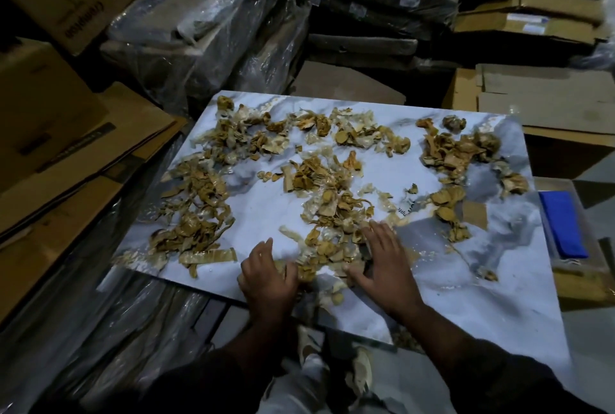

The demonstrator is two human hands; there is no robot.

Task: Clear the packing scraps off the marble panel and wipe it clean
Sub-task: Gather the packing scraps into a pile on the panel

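Hands work at the near edge of the white and grey veined marble panel [266, 214]: the left hand [266, 272] lies with fingers curled over a clump of scraps, seemingly raking them in rather than pinching, while the right hand [382, 264] presses down flat with fingers spread, holding nothing. Between them sits a small heap of brown paper and clear tape packing scraps [327, 254], right at the near edge. Beyond that, more scraps spread across the middle of the panel, down the left side and toward the far right corner, so clearing appears barely begun and wiping not yet started. Off the right edge, a folded blue cloth [562, 224] lies in a clear plastic tray [565, 187], untouched. Past the far edge stand plastic-wrapped stacks [206, 24] and brown cardboard boxes [549, 14]. The risk from here is that a sweep over the near edge scatters scraps onto the floor around the feet, and that sticky tape pieces cling to the marble and smear instead of sliding.
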